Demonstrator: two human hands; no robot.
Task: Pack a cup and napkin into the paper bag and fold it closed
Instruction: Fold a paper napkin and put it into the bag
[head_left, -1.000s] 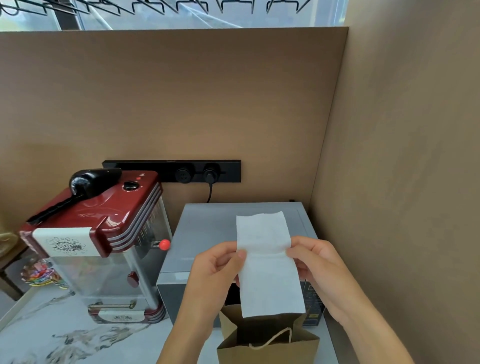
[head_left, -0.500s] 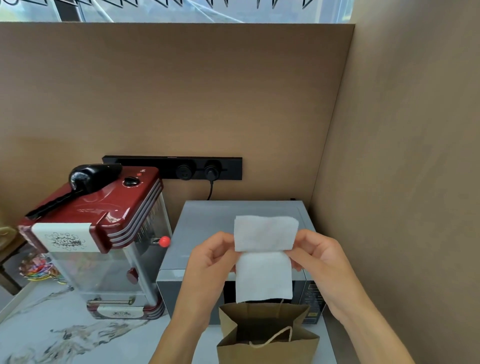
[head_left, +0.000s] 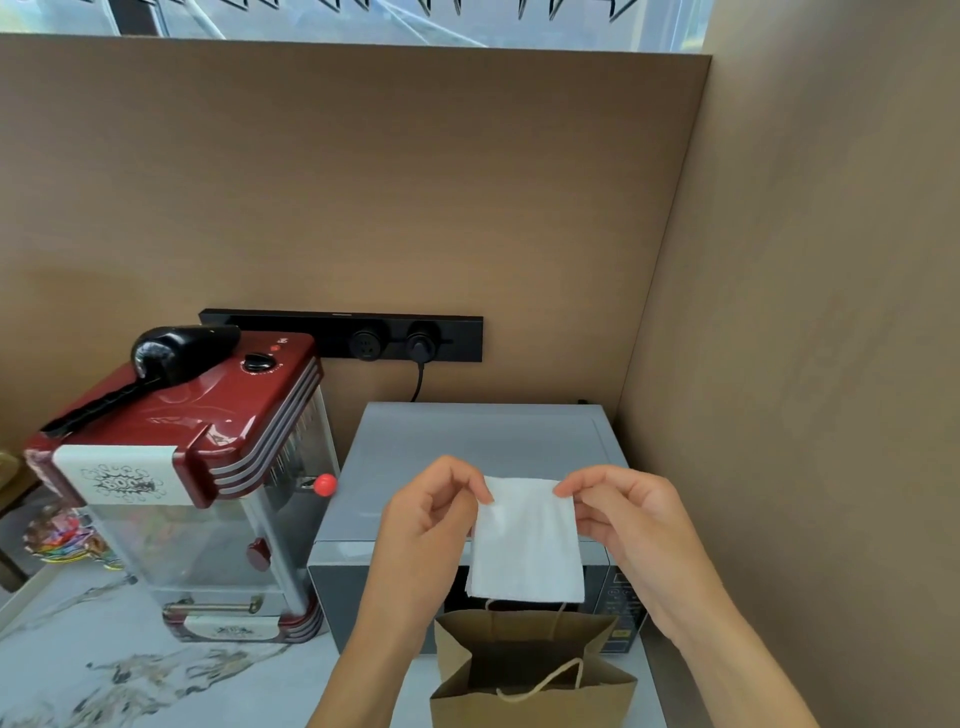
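A white napkin (head_left: 525, 540), folded in half, hangs upright between my two hands. My left hand (head_left: 423, 525) pinches its top left corner and my right hand (head_left: 631, 519) pinches its top right corner. Directly below it stands a brown paper bag (head_left: 530, 680) with its mouth open and a cord handle at the front. The napkin's lower edge is just above the bag's back rim. I cannot see a cup; the bag's inside is dark.
A grey microwave (head_left: 483, 447) stands behind the bag against the brown wall. A red popcorn machine (head_left: 182, 467) stands to the left on the marble counter (head_left: 104, 675). A black socket strip (head_left: 343, 338) runs along the wall. A brown side panel closes in the right.
The long napkin's top half has been folded down over the lower half, so it is now half as tall. Both hands moved up to pinch the top corners.
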